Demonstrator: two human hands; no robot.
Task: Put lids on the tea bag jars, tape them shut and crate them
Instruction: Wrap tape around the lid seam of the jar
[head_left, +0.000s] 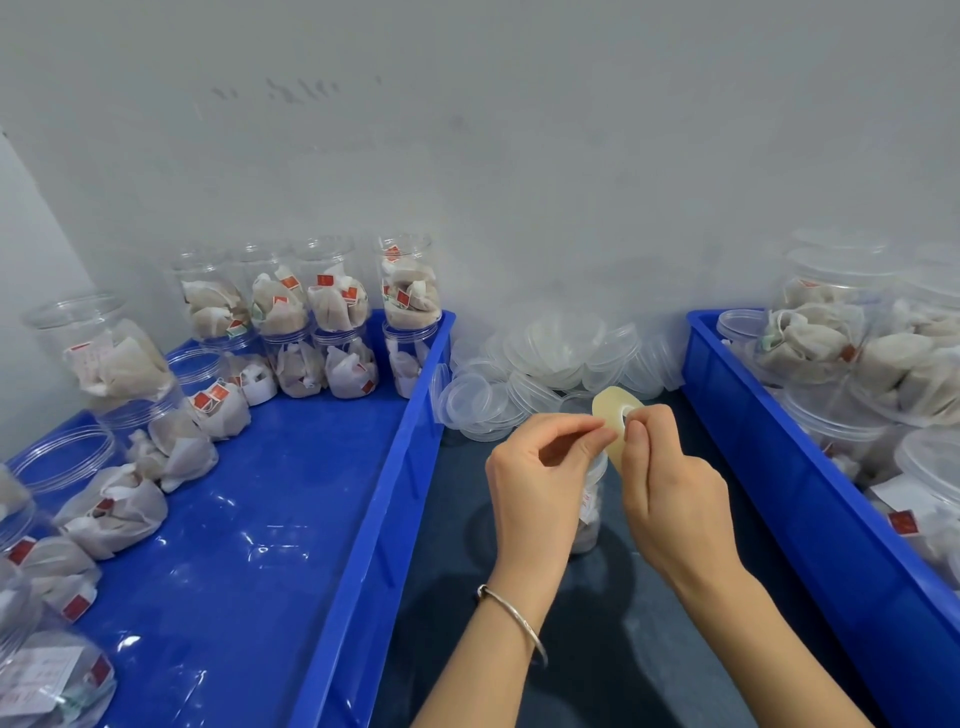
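Dark tabletop strip between crates; both hands grip tape roll.

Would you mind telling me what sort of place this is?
Probably a small packing bench: blue crates of tea bag jars, a heap of loose lids, and a tape roll in hand.

We look at a plain, pale grey-white painted wall that fills the whole upper part of the view. It carries some faint dark smudges near the top and a few dull stains lower down. On the far left a second wall surface of the same pale colour meets it at a corner. Below, we see a dark blue-grey table surface with a slightly mottled look. The light is soft and even, and the shadows on the table are weak.
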